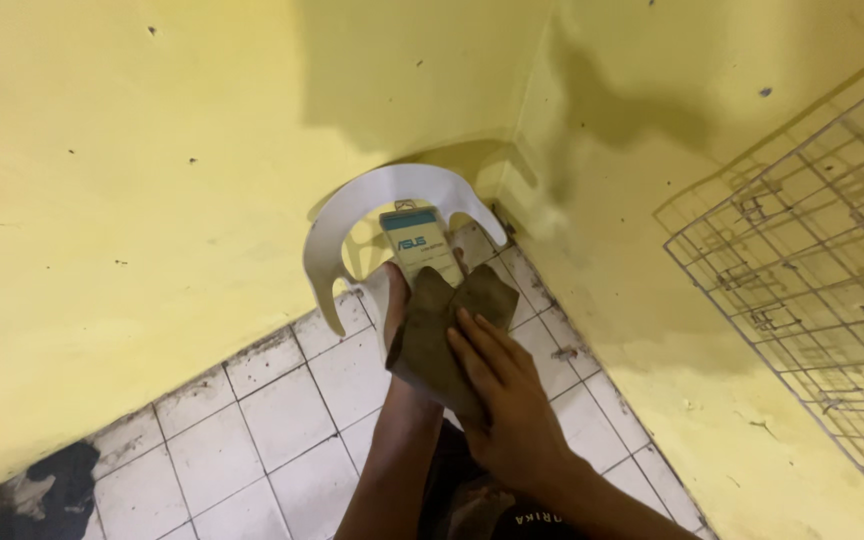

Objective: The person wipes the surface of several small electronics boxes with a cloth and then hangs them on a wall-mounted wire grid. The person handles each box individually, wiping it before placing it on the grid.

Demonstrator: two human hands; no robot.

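My left hand (pixel 396 300) grips the near end of a flat beige rectangular box (pixel 416 248) with a teal band at its far end, held out toward the room corner. A brown cloth (pixel 444 322) lies over the box's near end. My right hand (pixel 504 395) presses flat on that cloth with fingers spread. Behind the box stands a white plastic chair (pixel 372 200) with a curved back, set in the corner.
Yellow walls (pixel 142 220) meet in a corner ahead. The floor (pixel 272 440) has white tiles with dark grout. A white wire grid (pixel 812 260) leans against the right wall. A dark rag (pixel 52 485) lies at the bottom left.
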